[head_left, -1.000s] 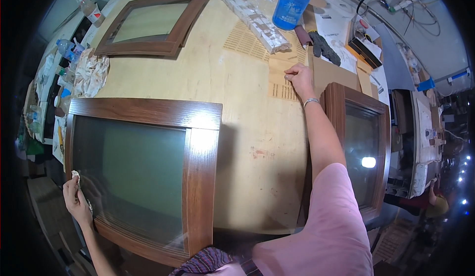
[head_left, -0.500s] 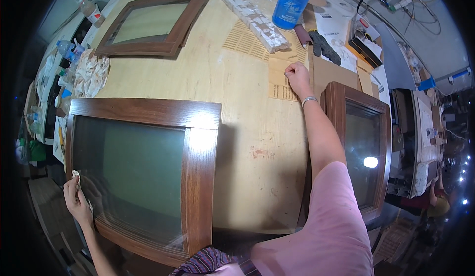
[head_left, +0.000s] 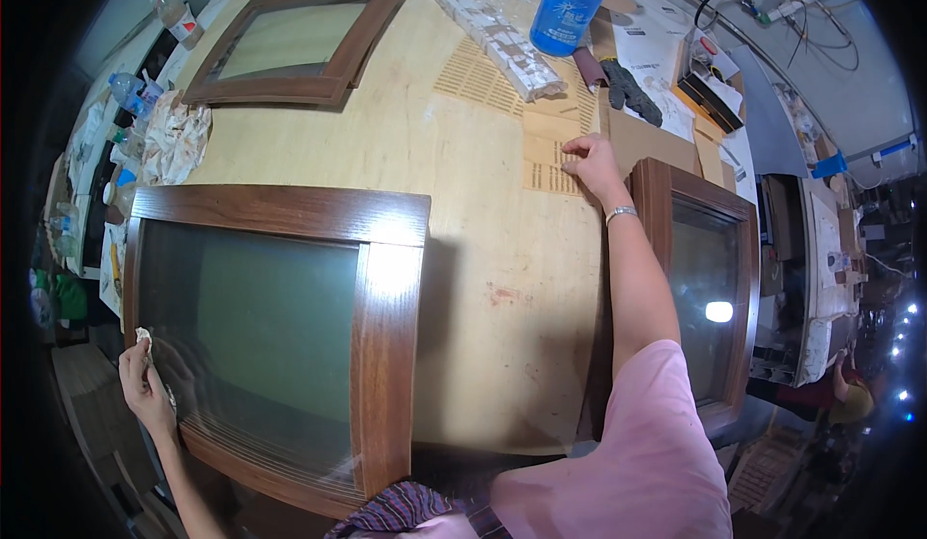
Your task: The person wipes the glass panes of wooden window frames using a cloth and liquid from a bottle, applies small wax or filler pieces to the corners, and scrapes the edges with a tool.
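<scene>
A brown wooden framed glass panel (head_left: 388,365) stands in front of me on the left, its glass dark and reflective. At its left edge my left hand (head_left: 145,389) is closed on a crumpled whitish rag (head_left: 144,335), beside the frame and glass. My right hand (head_left: 597,170) hovers at or just above some yellow paper sheets (head_left: 547,148) with rows of dark marks. Its thumb and fingers are parted, and nothing shows between them. Whether it touches the paper I cannot tell. Close by on the right is another brown framed glass panel (head_left: 655,212).
More framed panels (head_left: 338,93) lie at the far left of the wooden table (head_left: 502,346). A paint-spattered bar (head_left: 492,37), a blue bottle (head_left: 563,13) and a dark glove (head_left: 632,93) sit toward the back. Crumpled cloth (head_left: 179,138) and bottles line the left side.
My right hand has moved slightly nearer and to the right, and its pinched fingers have parted. My left hand keeps the rag at the panel's left edge.
</scene>
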The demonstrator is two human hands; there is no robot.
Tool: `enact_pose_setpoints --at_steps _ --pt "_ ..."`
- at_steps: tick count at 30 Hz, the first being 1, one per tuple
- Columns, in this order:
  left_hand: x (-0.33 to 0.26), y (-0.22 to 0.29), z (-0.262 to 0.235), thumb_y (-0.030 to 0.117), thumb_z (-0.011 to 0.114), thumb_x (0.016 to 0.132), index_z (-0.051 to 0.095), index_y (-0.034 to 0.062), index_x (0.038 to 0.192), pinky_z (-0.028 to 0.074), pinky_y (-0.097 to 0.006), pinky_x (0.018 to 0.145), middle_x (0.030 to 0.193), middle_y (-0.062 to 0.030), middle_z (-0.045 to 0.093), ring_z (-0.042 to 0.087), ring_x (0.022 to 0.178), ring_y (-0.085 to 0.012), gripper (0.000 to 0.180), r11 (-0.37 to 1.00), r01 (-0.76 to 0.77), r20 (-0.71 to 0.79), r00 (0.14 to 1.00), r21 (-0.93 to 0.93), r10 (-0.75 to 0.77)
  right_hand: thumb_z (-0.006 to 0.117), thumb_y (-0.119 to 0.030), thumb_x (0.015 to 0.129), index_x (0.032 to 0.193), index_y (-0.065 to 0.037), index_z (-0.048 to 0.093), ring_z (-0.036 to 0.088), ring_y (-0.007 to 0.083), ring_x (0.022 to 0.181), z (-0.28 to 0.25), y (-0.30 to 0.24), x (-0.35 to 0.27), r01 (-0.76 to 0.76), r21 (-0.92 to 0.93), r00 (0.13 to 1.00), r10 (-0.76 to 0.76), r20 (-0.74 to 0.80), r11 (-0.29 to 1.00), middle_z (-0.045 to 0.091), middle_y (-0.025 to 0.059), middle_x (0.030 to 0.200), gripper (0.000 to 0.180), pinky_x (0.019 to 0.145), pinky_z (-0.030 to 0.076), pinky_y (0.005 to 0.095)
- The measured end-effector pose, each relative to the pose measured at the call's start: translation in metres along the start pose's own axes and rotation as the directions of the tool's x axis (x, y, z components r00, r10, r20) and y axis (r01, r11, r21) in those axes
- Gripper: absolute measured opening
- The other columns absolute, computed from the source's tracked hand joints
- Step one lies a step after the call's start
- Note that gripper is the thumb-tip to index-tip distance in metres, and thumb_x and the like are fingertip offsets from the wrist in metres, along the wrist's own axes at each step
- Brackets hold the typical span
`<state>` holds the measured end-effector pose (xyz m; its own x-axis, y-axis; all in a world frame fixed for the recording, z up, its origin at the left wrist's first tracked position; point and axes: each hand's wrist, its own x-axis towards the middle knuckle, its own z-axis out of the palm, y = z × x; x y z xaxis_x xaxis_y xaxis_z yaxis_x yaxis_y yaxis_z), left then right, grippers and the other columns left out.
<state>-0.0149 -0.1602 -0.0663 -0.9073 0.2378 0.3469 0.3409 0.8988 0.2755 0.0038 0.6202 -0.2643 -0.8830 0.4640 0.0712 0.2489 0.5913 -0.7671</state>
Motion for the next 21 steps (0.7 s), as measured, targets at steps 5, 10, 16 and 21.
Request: enact_pose_setpoints --at_steps 5,10,16,21 --pt "-0.001 -0.002 0.001 -0.008 0.05 0.098 0.064 -0.0014 0.122 0.044 -0.023 0.085 0.108 -0.0068 0.058 0.06 0.098 -0.0161 0.029 1.0 0.019 -0.008 1.0 -0.013 -0.02 0.09 -0.016 0.055 0.104 -0.013 0.079 0.049 0.0306 0.124 -0.004 -0.014 -0.023 0.08 -0.199 0.996 -0.068 0.065 0.977 0.06 0.0094 0.126 0.05 0.107 0.043 0.0392" --pt "-0.001 -0.007 0.003 -0.008 0.051 0.098 0.064 -0.0013 0.122 0.045 -0.023 0.086 0.108 -0.0067 0.058 0.06 0.098 -0.0161 0.028 1.0 -0.019 -0.021 1.0 -0.009 0.019 0.09 -0.018 0.06 0.104 -0.014 0.08 0.052 0.0298 0.12 -0.001 -0.022 -0.031 0.137 -0.276 0.99 -0.126 0.059 0.951 0.06 0.0083 0.128 0.045 0.109 0.042 0.0384" --pt "0.001 -0.004 0.003 -0.012 0.049 0.093 0.064 -0.0009 0.121 0.045 -0.026 0.084 0.106 -0.0081 0.058 0.059 0.095 -0.0181 0.034 0.999 -0.034 -0.021 0.999 0.0 0.034 0.086 -0.022 0.064 0.094 -0.014 0.081 0.055 0.0266 0.115 0.007 -0.036 -0.033 0.101 -0.308 0.994 -0.109 -0.007 0.946 0.065 0.0054 0.116 0.031 0.103 0.041 0.0417" --pt "-0.002 -0.011 0.001 -0.014 0.048 0.091 0.064 -0.0011 0.122 0.045 -0.026 0.085 0.107 -0.0083 0.058 0.059 0.096 -0.0186 0.036 1.0 -0.007 -0.007 1.0 -0.013 0.007 0.083 -0.016 0.066 0.088 -0.012 0.081 0.058 0.0259 0.106 0.016 -0.032 -0.031 0.161 -0.233 0.985 -0.172 -0.027 0.959 0.068 0.004 0.101 0.023 0.094 0.046 0.0407"
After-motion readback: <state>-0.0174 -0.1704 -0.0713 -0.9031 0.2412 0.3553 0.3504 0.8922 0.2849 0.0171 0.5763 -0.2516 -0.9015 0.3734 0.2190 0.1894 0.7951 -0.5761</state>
